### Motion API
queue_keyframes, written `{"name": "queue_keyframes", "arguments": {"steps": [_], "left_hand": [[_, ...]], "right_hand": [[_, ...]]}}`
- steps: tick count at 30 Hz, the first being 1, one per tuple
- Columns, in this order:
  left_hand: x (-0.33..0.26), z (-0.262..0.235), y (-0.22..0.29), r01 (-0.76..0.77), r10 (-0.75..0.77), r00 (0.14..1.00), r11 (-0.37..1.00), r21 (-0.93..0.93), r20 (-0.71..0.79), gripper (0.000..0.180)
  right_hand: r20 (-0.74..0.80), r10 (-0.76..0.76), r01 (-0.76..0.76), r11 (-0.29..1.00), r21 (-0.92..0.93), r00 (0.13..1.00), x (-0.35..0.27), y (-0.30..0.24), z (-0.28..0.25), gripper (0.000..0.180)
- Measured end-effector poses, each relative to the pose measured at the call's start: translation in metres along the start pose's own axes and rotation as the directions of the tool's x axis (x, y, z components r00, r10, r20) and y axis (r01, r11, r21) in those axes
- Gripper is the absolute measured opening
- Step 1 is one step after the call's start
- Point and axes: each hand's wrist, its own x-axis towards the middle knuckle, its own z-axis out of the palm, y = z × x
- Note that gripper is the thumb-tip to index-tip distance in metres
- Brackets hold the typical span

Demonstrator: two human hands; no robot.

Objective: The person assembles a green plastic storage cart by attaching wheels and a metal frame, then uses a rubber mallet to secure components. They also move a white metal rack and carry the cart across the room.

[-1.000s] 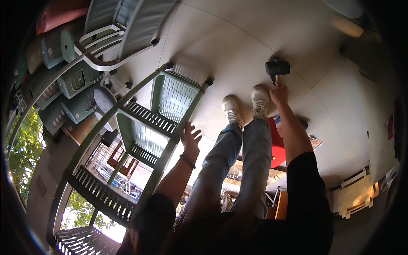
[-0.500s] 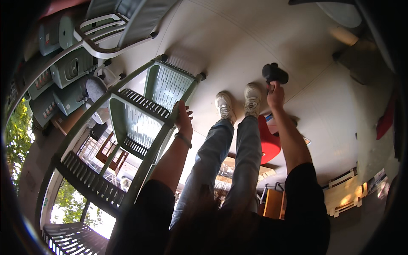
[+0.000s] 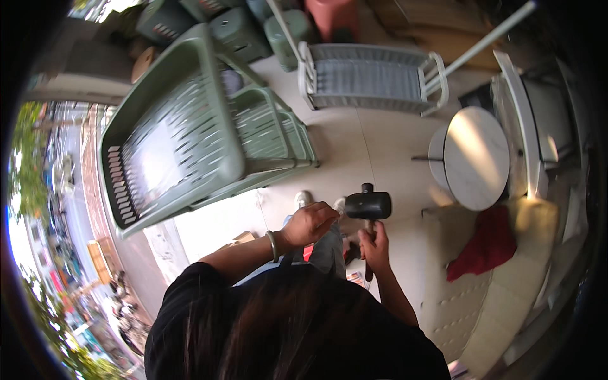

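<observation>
My right hand (image 3: 375,247) grips the handle of a black rubber mallet (image 3: 368,205), whose head points up just above my fist. My left hand (image 3: 310,223) is curled loosely beside the mallet head, with a green bangle on its wrist, and seems to hold nothing. A green slatted plastic shelf rack (image 3: 183,136) stands to the left of both hands, its top tray tilted toward me. My legs and pale shoes (image 3: 304,199) show below my hands on the light floor.
A grey slatted rack (image 3: 370,79) lies on the floor ahead. A round white table (image 3: 476,157) stands at the right, with a red cloth (image 3: 485,244) on a cream sofa (image 3: 500,291). Green crates (image 3: 240,28) are stacked at the top. A window with a street view is at left.
My head has swung, so the green rack now sits upper left. My left hand came off the rack and drew in next to the mallet; my right hand still holds it.
</observation>
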Motion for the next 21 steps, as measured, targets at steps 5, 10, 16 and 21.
{"name": "queue_keyframes", "arguments": {"steps": [5,10,16,21], "left_hand": [[-0.033,-0.145,0.103,-0.203,0.563,0.668,0.766,0.609,-0.486,0.034],[-0.03,-0.191,0.106,0.235,0.364,0.772,0.598,0.766,-0.521,0.048],[-0.022,-0.183,0.08,0.267,0.315,0.762,0.645,0.716,-0.567,0.039],[-0.018,-0.185,0.073,0.246,0.356,0.721,0.671,0.7,-0.594,0.026]], "right_hand": [[0.066,-0.448,0.453,0.886,-0.102,0.891,-0.02,-0.172,0.006,0.034],[0.223,-0.618,0.647,0.639,-0.417,0.754,-0.023,-0.287,0.035,0.031],[0.411,-0.698,0.763,0.307,-0.57,0.587,-0.028,-0.33,0.092,0.036],[0.486,-0.612,0.664,0.086,-0.743,0.624,-0.031,-0.342,0.119,0.037]]}}
